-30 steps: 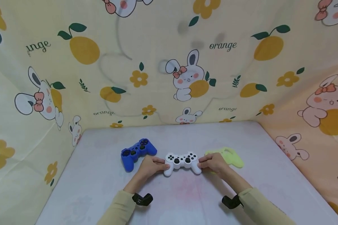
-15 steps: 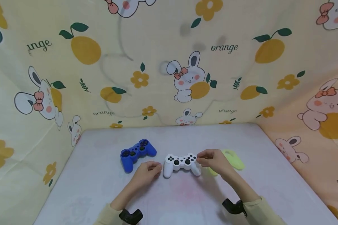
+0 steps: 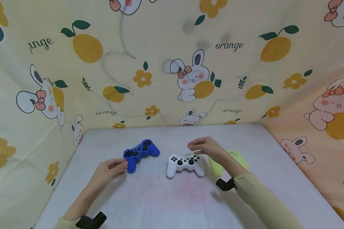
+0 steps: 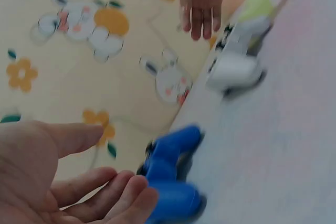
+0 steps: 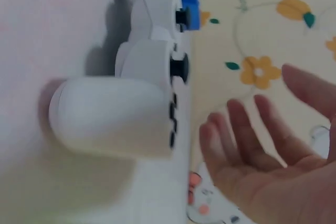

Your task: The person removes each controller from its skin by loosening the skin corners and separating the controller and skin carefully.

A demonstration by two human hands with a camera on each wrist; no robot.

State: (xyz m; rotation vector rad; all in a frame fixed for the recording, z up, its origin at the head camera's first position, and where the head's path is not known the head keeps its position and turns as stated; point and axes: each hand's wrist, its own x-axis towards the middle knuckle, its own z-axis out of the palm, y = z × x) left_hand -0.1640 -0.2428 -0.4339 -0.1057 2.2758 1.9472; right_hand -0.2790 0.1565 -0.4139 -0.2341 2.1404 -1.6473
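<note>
A white game controller (image 3: 184, 164) lies on the pale table (image 3: 175, 203), with neither hand on it; it also shows in the right wrist view (image 5: 131, 87) and the left wrist view (image 4: 235, 59). A blue controller (image 3: 140, 153) lies to its left (image 4: 170, 179). My left hand (image 3: 110, 168) hovers open beside the blue controller's near grip, fingertips (image 4: 131, 192) close to it; whether they touch is unclear. My right hand (image 3: 203, 148) floats open just above and behind the white controller, palm (image 5: 262, 166) empty. A yellow-green silicone cover (image 3: 232, 160) lies partly hidden behind my right forearm.
Cloth walls (image 3: 172, 63) printed with rabbits and oranges close the table in at the back and on both sides. Black wrist-mounted cameras sit on both forearms (image 3: 225, 184).
Both hands have let go of the white controller. The left hand has drawn back left toward the blue controller; the right hand has lifted up and away behind the white one.
</note>
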